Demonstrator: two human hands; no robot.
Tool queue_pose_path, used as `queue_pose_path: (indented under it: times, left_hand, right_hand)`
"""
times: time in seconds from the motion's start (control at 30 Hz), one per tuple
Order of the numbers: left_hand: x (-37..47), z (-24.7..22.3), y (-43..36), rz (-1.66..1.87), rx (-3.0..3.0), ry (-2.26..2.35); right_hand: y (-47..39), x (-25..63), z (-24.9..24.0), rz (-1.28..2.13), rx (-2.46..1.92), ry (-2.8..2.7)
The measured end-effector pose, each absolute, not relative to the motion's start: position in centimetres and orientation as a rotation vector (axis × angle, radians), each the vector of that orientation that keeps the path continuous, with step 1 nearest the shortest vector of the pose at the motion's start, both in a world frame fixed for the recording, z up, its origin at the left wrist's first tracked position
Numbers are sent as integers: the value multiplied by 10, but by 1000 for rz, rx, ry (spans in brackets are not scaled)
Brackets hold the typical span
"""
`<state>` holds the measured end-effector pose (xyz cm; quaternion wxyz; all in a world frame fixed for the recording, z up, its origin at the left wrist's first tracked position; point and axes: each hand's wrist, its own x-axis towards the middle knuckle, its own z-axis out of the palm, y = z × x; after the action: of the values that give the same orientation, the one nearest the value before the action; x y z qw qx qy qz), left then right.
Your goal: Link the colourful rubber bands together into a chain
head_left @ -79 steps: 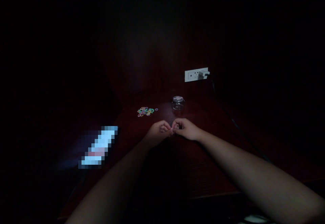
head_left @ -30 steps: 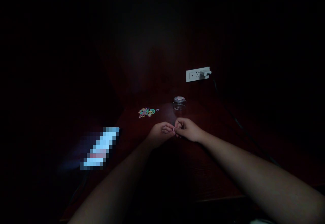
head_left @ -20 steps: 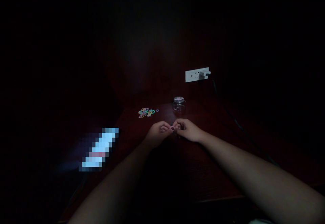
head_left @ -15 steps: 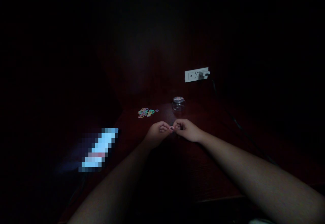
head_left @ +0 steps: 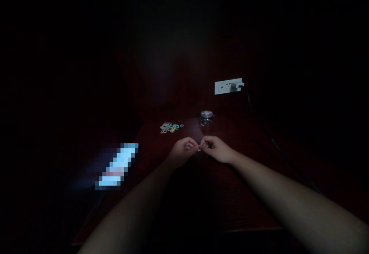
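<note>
Between my two hands is a small pale pink hair tie (head_left: 199, 148), mostly covered by fingertips. My left hand (head_left: 184, 150) pinches its left side, and my right hand (head_left: 215, 148) pinches the right side. Both are closed, with fingertips nearly touching, over the dark red table. Beyond my left hand lies a loose pile of coloured hair ties (head_left: 168, 127) in yellow, green, purple and pink. One purple hair tie (head_left: 181, 125) lies apart at the pile's right. Behind my right hand a clear jar (head_left: 206, 121) stands upright with its lid on.
A lit, pixelated screen (head_left: 118, 167) is at the left. A white wall socket (head_left: 228, 86) with a plugged-in adapter (head_left: 238, 85) is at the back right. From it a dark cable (head_left: 275, 144) runs down the right side. The surroundings are very dark.
The pink hair tie showed as an open ring before; now it looks narrower between my fingertips. The whole view has shifted slightly, with things appearing further right.
</note>
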<state>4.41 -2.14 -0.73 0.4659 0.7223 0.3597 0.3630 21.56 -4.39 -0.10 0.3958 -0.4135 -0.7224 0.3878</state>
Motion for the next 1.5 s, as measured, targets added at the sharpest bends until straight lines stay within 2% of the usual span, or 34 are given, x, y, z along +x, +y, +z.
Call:
queue_pose_path:
  times: [0.57, 0.87, 1.5]
  left_hand:
    - [47, -9, -23, 899, 1734, 865]
    - [48, -6, -24, 934, 1758, 888]
    - [48, -5, -24, 943, 1716, 907]
  right_hand:
    - [-39, 219, -6, 956, -1059, -1752]
    - [-41, 218, -3, 1120, -1097, -1749]
    - [-42, 219, -3, 1071, -1080, -1787]
